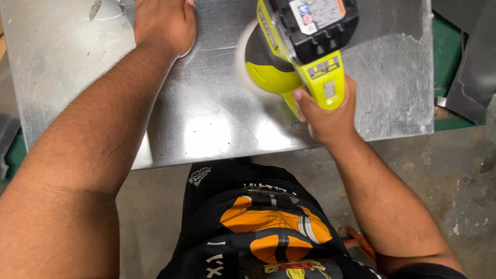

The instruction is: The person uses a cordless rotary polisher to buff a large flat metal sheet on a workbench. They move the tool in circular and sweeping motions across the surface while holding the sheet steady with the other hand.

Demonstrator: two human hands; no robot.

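The metal sheet (217, 119) is lying flat on a green-edged bench (448, 62) in front of us, its near edge hanging over the concrete floor (439, 170). Going from the left, we are seeing dull, grainy metal along that side, then a brighter, mirror-like band through the middle where curved sweep marks are showing, then more mottled grey at the far right. We are judging from this that the middle is largely worked while both outer parts and the far corners are waiting.

Our left hand (164, 23) is pressing down on the sheet near its far edge, palm flat and fingers spread out of view past the top of the picture, gripping nothing. Further right, the lime-green cordless polisher (289, 57) is standing on the sheet, its round pad (248, 57) blurring against the metal. Our right hand (323, 111) is wrapping tightly around the polisher's handle below the black battery pack (315, 26), thumb lying along the side. Dark offcuts (473, 67) are leaning at the far right.
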